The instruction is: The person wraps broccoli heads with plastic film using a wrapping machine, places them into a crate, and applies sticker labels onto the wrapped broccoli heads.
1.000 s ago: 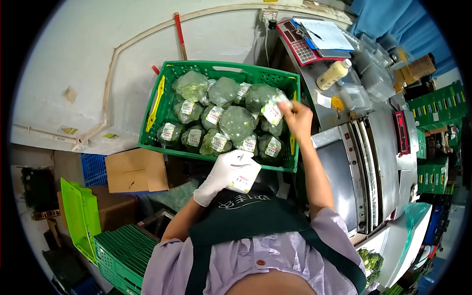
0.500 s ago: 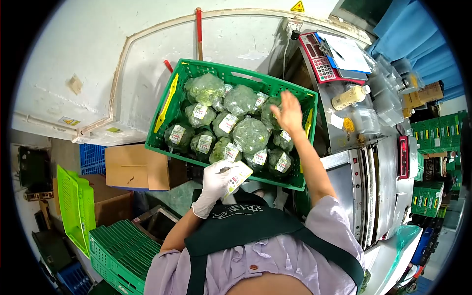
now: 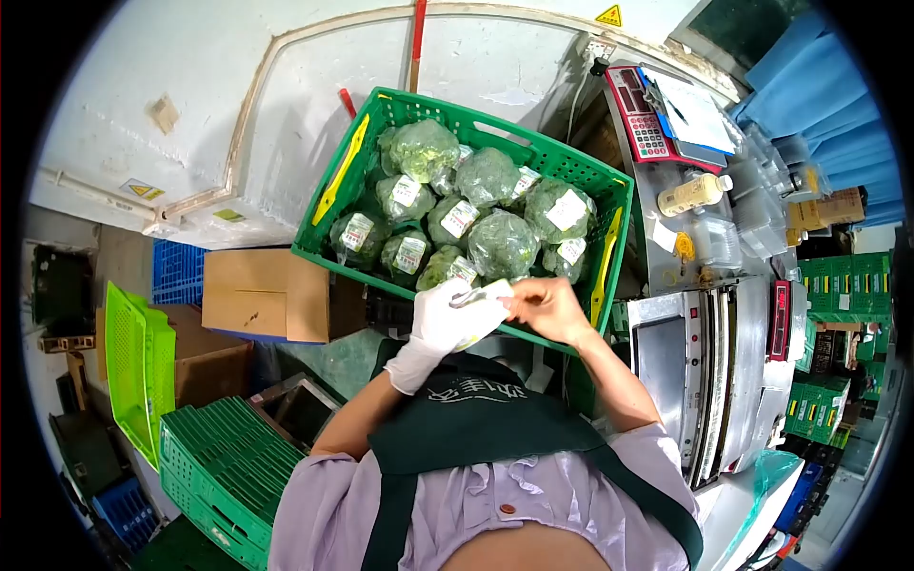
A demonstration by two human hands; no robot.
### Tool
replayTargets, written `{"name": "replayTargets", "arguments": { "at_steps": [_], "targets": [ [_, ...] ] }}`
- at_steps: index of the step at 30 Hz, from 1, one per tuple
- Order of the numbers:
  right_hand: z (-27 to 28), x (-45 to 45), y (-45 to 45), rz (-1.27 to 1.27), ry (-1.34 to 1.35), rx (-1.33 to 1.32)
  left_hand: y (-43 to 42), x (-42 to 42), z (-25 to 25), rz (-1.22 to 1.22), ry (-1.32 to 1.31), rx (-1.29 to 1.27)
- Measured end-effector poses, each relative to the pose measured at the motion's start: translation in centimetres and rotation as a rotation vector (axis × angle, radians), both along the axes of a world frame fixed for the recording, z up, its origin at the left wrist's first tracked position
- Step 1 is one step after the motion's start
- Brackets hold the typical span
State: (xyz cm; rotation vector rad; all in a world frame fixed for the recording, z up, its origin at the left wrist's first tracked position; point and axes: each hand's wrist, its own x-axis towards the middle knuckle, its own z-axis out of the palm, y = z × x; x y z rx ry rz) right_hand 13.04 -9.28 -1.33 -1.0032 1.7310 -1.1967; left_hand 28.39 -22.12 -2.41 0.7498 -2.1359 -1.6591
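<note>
My left hand [image 3: 438, 328], in a white glove, is closed around a small bundle of printed labels [image 3: 495, 288], partly hidden by the fingers. Bare, my right hand [image 3: 552, 309] pinches at the right edge of these labels; its fingertips meet the gloved ones. Both hands are over the near rim of a green crate [image 3: 495, 122] with yellow strips at its ends. Several heads of broccoli [image 3: 503, 243] wrapped in clear plastic fill it. Most carry a white printed label, among them the broccoli [image 3: 560, 209] at the right end.
On the right, a metal table holds a red scale [image 3: 640, 114] with a clipboard, a bottle [image 3: 693, 194] and plastic trays. Below it stands a wrapping machine [image 3: 666, 352]. Cardboard boxes [image 3: 262, 293], a lime basket [image 3: 138, 366] and stacked green crates [image 3: 224, 466] are on the left.
My right hand has come back from the broccoli at the crate's right end to the labels in my left hand. A white label now shows on that broccoli.
</note>
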Motion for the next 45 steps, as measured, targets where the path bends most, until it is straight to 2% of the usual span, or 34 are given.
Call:
{"name": "replayTargets", "arguments": {
  "at_steps": [1,3,4,6,7,8,9,10,12,13,15,16,19,20,21,23,25,26,27,29,30,31,33,34,35,37,38,41,42,44,45],
  "targets": [
    [-0.2,-0.7,0.0,-0.11,-0.071,0.011,-0.2,0.1,-0.2,-0.051,-0.023,0.122],
    [-2.8,-4.3,-0.3,-0.274,0.048,0.048,-1.5,2.1,-0.6,-0.221,0.019,0.385],
    [-2.9,-5.3,-0.9,-0.296,0.156,0.106,-2.6,3.1,-0.2,-0.286,-0.037,0.217],
    [-4.4,-6.4,-1.9,-0.306,0.357,0.173,-3.5,4.6,0.1,-0.19,-0.141,0.272],
    [-6.2,-6.6,-2.5,-0.28,0.553,0.272,-3.8,5.1,0.5,-0.153,-0.237,0.329],
    [-7.5,-6.7,-2.9,-0.272,0.683,0.423,-3.7,5.3,-0.6,-0.164,0.034,0.009],
    [-7.4,-6.4,-3.3,-0.264,0.812,0.574,-3.6,5.6,-0.4,-0.166,0.034,0.007],
    [-7.0,-6.3,-3.3,-0.266,0.815,0.573,-3.4,5.6,-0.1,-0.134,0.037,0.09],
    [-5.6,-5.8,-3.0,-0.369,0.918,0.448,-3.4,5.6,0.6,-0.125,-0.008,0.311],
    [-5.7,-5.6,-3.2,-0.367,0.919,0.451,-3.3,5.6,0.4,-0.125,-0.007,0.314],
    [-6.3,-5.0,-3.8,-0.448,1.026,-0.059,-2.8,5.3,0.0,-0.112,0.037,0.32],
    [-6.8,-4.1,-4.5,-0.426,1.006,-0.158,-2.5,5.0,0.1,-0.084,0.021,0.324],
    [-14.7,-3.4,-4.7,-0.305,1.095,-0.079,-2.0,4.0,-0.7,-0.02,0.13,0.237],
    [-14.6,-3.9,-5.1,-0.313,1.099,-0.087,-1.8,3.5,-0.7,0.017,0.162,0.297],
    [-14.4,-4.1,-5.4,-0.299,1.081,-0.09,-1.7,2.9,-0.4,0.017,0.161,0.294],
    [-14.2,-3.8,-4.7,-0.265,0.999,-0.059,-1.5,2.1,0.6,0.053,0.326,0.314],
    [-9.9,-2.7,-4.3,-0.366,0.766,-0.05,-1.5,1.5,0.5,0.053,0.269,0.462],
    [-8.3,-2.2,-4.2,-0.405,0.567,-0.116,-1.5,1.1,0.5,0.071,0.279,0.489],
    [-7.0,-2.2,-3.8,-0.342,-0.018,-0.081,-1.3,0.9,0.3,0.087,0.281,0.52],
    [-1.6,-1.5,-3.0,-0.006,-0.409,-0.056,-1.4,0.8,0.1,0.076,0.218,0.484],
    [-1.0,0.0,-2.9,-0.008,-0.339,-0.082,-1.6,0.7,0.0,0.062,0.163,0.45],
    [0.4,0.9,-3.2,-0.055,0.088,-0.005,-1.9,0.8,-0.1,0.061,0.165,0.449],
    [1.5,1.3,-3.6,-0.105,0.258,0.013,-3.3,1.0,-0.4,-0.026,-0.115,0.204],
    [1.4,0.6,-4.0,-0.09,0.246,0.012,-3.4,1.3,-1.0,-0.003,-0.035,0.297],
    [0.5,-0.2,-4.8,-0.137,0.1,-0.051,-3.6,1.5,-1.0,0.001,-0.031,0.295],
    [0.0,-3.1,-7.0,-0.241,0.15,-0.088,-4.4,2.2,-0.3,-0.055,0.091,0.358],
    [-0.9,-5.1,-8.5,-0.315,0.229,-0.063,-4.7,2.6,0.3,-0.024,0.029,0.534],
    [-3.6,-11.5,-13.1,-0.414,0.334,0.013,-6.4,3.8,0.8,0.039,0.014,0.454],
    [-4.6,-12.5,-14.5,-0.422,0.408,0.051,-6.8,4.0,0.9,0.045,0.016,0.451],
    [-9.1,-15.0,-16.4,-0.391,0.632,0.138,-7.5,4.5,0.9,0.13,-0.079,0.668],
    [-8.6,-14.8,-16.4,-0.284,0.828,0.463,-7.7,4.5,0.9,0.139,-0.081,0.671]
  ]
}}
